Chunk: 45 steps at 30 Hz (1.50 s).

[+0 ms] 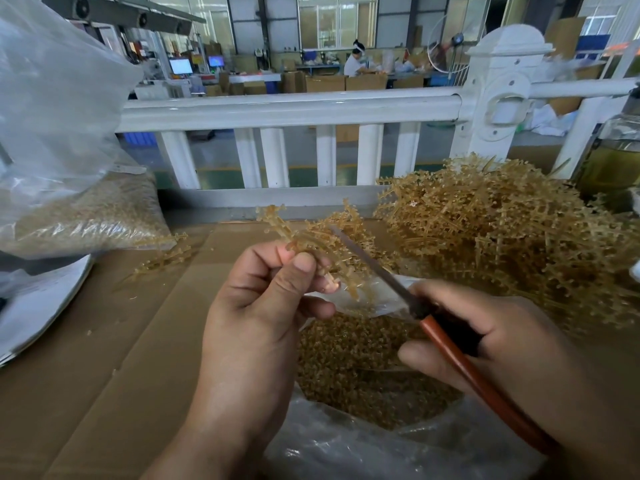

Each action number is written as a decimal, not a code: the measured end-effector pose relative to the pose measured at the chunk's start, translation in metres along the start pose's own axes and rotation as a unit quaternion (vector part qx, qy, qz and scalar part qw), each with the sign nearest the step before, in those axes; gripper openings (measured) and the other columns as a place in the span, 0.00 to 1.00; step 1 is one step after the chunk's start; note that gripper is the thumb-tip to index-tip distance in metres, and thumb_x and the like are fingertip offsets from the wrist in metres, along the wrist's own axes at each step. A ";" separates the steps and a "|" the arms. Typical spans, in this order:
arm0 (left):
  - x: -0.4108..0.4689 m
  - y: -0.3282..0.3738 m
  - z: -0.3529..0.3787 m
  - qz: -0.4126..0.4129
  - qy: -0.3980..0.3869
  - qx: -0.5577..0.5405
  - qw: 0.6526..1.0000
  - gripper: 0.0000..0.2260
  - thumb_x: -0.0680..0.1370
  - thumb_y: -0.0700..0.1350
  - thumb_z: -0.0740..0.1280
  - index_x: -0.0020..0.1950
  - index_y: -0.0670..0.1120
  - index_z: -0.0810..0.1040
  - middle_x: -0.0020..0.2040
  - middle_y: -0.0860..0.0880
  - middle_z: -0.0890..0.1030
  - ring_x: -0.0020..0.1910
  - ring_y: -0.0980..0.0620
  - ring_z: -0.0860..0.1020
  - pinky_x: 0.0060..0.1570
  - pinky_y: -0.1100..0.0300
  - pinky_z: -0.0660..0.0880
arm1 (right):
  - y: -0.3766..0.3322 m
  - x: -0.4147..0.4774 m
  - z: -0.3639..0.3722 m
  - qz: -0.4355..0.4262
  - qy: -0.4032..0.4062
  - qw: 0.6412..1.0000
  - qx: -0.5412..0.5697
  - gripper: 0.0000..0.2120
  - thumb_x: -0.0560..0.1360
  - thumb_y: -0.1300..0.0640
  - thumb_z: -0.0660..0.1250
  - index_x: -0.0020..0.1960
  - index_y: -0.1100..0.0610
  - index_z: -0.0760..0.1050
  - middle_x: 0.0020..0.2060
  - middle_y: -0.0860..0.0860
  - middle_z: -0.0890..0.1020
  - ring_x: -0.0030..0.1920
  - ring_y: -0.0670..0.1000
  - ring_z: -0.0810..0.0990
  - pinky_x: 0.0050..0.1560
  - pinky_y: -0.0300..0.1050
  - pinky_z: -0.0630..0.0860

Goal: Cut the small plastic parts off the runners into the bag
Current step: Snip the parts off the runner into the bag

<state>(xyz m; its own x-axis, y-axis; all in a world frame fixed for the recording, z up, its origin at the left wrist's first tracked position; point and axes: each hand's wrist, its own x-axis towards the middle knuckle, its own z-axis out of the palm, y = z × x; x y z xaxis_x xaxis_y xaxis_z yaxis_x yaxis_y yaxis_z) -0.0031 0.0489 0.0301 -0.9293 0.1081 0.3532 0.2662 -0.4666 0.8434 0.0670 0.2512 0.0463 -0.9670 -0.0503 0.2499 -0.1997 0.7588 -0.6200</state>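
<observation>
Left hand (256,306): pinches tan runner (322,244) above open clear bag (363,448). Right hand (495,341): grips knife (446,344), red-brown handle, blade across runner. Bag holds loose cut parts (360,368). Runner pile (502,237): right, on cardboard-covered worktop (121,341). Filled bag (86,216): left. White railing (294,109): behind.

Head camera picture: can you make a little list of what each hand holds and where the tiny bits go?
Left hand: pinches a tan runner
Right hand: grips a knife, blade across the runner
Bag: open, below both hands, holds loose small parts
Pile: more runners, heaped on the right
Cardboard: flat sheet under it all
</observation>
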 end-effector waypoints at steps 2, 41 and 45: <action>0.000 0.000 0.001 -0.027 -0.033 -0.034 0.999 0.04 0.74 0.44 0.70 0.40 0.52 0.81 0.43 0.46 0.83 0.37 0.53 0.80 0.35 0.61 0.77 | 0.001 0.000 0.002 0.019 0.039 0.992 0.117 0.30 0.63 0.21 0.65 0.59 0.35 0.75 0.35 0.41 0.82 0.30 0.42 0.82 0.29 0.32 0.74; -0.018 -0.019 0.021 -0.022 -0.067 -0.029 0.997 0.03 0.69 0.45 0.73 0.42 0.50 0.81 0.38 0.46 0.79 0.38 0.49 0.78 0.41 0.57 0.78 | -0.003 0.011 0.021 0.077 0.177 0.829 0.524 0.13 0.63 0.53 0.81 0.46 0.45 0.83 0.34 0.52 0.82 0.33 0.54 0.83 0.29 0.42 0.77; -0.016 -0.018 0.019 -0.015 -0.053 -0.028 0.998 0.04 0.71 0.44 0.74 0.42 0.51 0.81 0.37 0.44 0.80 0.39 0.49 0.80 0.41 0.58 0.79 | -0.002 0.008 0.015 0.122 0.142 0.887 0.421 0.21 0.63 0.37 0.78 0.53 0.43 0.81 0.32 0.54 0.83 0.31 0.55 0.82 0.31 0.46 0.78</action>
<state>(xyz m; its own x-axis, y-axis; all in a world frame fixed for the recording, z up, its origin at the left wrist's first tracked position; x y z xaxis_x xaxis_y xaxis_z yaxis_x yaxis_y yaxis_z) 0.0115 0.0720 0.0173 -0.9037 0.2142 0.3708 0.2203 -0.5099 0.8315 0.0570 0.2393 0.0384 -0.9427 0.3053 0.1345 -0.1526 -0.0361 -0.9876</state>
